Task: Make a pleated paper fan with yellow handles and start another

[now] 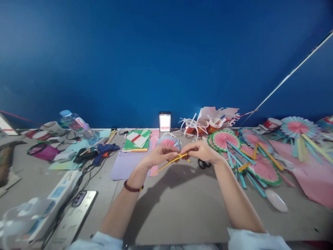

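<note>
Both my hands meet above the middle of the grey table (182, 201). My left hand (158, 155) and my right hand (200, 151) are closed in a pinch on a pleated pink and blue paper fan (168, 141) with yellow stick handles (170, 162) that slant down to the left. A bead bracelet (132, 188) is on my left wrist. Black scissors (204, 164) lie on the table just under my right wrist.
Finished watermelon-style paper fans (244, 152) are piled at the right on pink paper (309, 173). Stacked coloured paper (137, 140), a blue glue gun (102, 151), a water bottle (76, 125), a phone (83, 199), paper cups (205, 125) and a small screen (164, 122) lie around.
</note>
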A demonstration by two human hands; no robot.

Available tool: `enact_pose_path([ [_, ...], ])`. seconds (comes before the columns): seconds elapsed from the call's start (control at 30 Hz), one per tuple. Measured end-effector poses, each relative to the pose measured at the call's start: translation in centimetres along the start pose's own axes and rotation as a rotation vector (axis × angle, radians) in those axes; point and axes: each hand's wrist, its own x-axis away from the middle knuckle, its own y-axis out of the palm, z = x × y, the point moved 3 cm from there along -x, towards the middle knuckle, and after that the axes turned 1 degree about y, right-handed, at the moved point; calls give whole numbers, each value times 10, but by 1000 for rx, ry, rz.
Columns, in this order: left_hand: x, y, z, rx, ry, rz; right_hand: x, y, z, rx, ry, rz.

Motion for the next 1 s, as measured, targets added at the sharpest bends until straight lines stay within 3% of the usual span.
enact_pose_path([
  [0.1, -2, 5, -2, 74, 3, 46, -1, 3, -1, 50, -18, 37],
  [0.47, -6, -3, -3, 269, 28, 351, -6, 5, 3, -122, 27, 205],
  [0.7, -4, -2, -1, 276, 66, 383, -12, 15, 7, -158, 18, 289],
  [1.0, -1, 0, 3, 260, 116, 326, -14, 18, 6, -191, -32, 388],
])
